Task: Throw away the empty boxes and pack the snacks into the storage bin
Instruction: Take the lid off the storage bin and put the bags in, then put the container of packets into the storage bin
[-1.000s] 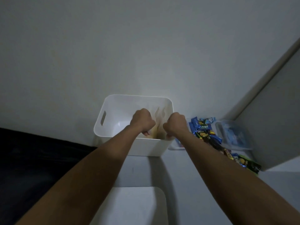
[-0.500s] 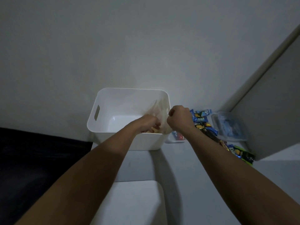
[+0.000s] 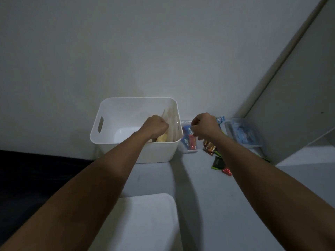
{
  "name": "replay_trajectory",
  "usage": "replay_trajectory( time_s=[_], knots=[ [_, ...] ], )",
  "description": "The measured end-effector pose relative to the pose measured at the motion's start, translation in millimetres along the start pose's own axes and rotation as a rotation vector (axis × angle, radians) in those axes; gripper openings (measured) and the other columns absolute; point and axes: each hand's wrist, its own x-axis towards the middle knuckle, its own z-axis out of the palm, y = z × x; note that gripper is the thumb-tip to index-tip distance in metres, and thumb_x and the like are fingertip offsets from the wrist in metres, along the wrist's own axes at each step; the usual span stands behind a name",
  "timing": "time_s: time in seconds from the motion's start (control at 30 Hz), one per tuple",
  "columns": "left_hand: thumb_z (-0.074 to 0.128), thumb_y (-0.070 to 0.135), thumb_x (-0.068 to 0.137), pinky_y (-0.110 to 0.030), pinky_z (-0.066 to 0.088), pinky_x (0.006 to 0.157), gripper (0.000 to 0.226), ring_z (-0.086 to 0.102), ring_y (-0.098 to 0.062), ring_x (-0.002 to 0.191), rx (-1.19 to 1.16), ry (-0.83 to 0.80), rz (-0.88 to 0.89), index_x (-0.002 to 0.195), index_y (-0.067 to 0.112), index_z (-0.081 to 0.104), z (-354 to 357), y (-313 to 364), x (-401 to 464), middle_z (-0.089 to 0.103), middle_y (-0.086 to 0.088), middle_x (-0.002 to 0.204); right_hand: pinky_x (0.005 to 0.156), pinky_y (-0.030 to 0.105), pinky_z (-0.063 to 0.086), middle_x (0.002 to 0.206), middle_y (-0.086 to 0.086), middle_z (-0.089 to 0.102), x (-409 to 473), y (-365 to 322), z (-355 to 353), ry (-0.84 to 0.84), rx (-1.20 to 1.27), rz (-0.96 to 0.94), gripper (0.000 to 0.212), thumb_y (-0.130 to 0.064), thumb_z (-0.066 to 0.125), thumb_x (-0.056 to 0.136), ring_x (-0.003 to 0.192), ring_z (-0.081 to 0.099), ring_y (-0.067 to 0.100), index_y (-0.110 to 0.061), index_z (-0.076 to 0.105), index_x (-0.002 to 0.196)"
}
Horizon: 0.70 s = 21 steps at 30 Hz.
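A white storage bin (image 3: 108,113) with a handle slot stands against the wall. My left hand (image 3: 156,126) is inside it at the right side, closed on a clear plastic snack bag (image 3: 170,120) with yellowish contents that leans on the bin's right wall. My right hand (image 3: 204,126) hovers just right of the bin, fingers curled, over a small clear tray (image 3: 188,151) with blue and red snack packets (image 3: 188,138). Whether that hand holds anything is hidden. More wrapped snacks (image 3: 210,147) lie loose below it.
A clear lidded container (image 3: 243,133) with blue contents sits at the right by a cabinet door (image 3: 297,98). A green packet (image 3: 217,163) and a red one (image 3: 227,171) lie on the grey surface. A white lid (image 3: 145,221) lies in front. Dark area at left.
My right hand let go of the clear bag and moved right, over the tray of packets. My left hand stayed in the bin on the bag. The view shifted.
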Motion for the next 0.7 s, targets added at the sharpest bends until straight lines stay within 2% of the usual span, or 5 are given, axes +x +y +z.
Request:
replay_trajectory(
  time_s=[0.07,0.17,0.33,0.57,0.7],
  knots=[
    [0.053,0.015,0.081,-0.036,0.052,0.068,0.022,0.065,-0.03,0.075,0.013,0.054,0.067,0.07,0.003,0.068,3,10,-6,0.069,-0.016,0.08,0.066,0.042,0.062,0.086,0.016,0.071,1,9,-9,-0.017,-0.012,0.023,0.006,-0.003,0.063,0.085,0.071,0.072,0.028,-0.005,0.068,0.086],
    [0.059,0.017,0.081,-0.032,0.053,0.079,0.019,0.065,-0.022,0.086,0.007,0.13,0.179,0.088,0.009,0.074,12,30,-12,0.072,-0.006,0.093,0.063,0.035,0.061,0.079,0.016,0.073,4,25,-26,-0.006,-0.019,0.052,0.012,-0.002,0.06,0.081,0.067,0.072,0.027,-0.005,0.071,0.083],
    [0.062,0.013,0.079,-0.028,0.052,0.081,0.018,0.064,-0.018,0.086,-0.036,0.136,0.288,0.093,0.01,0.073,46,80,-14,0.071,-0.005,0.092,0.078,0.05,0.059,0.084,0.024,0.072,20,72,-60,-0.003,-0.023,0.096,0.018,-0.01,0.061,0.081,0.084,0.07,0.038,0.003,0.072,0.084],
    [0.063,0.012,0.078,-0.031,0.053,0.078,0.013,0.066,-0.022,0.087,0.038,0.0,0.193,0.083,0.009,0.074,138,127,27,0.073,-0.009,0.09,0.066,0.049,0.061,0.084,0.022,0.071,57,168,-102,-0.103,-0.064,0.214,0.017,-0.007,0.06,0.084,0.072,0.072,0.034,0.006,0.07,0.088],
    [0.063,0.011,0.08,-0.031,0.052,0.078,0.014,0.066,-0.023,0.09,0.021,-0.091,0.1,0.088,0.006,0.072,199,143,54,0.071,-0.011,0.093,0.077,0.041,0.052,0.098,0.025,0.065,79,222,-106,-0.123,-0.13,0.238,0.025,-0.012,0.057,0.084,0.094,0.065,0.037,0.009,0.065,0.094]
  ],
)
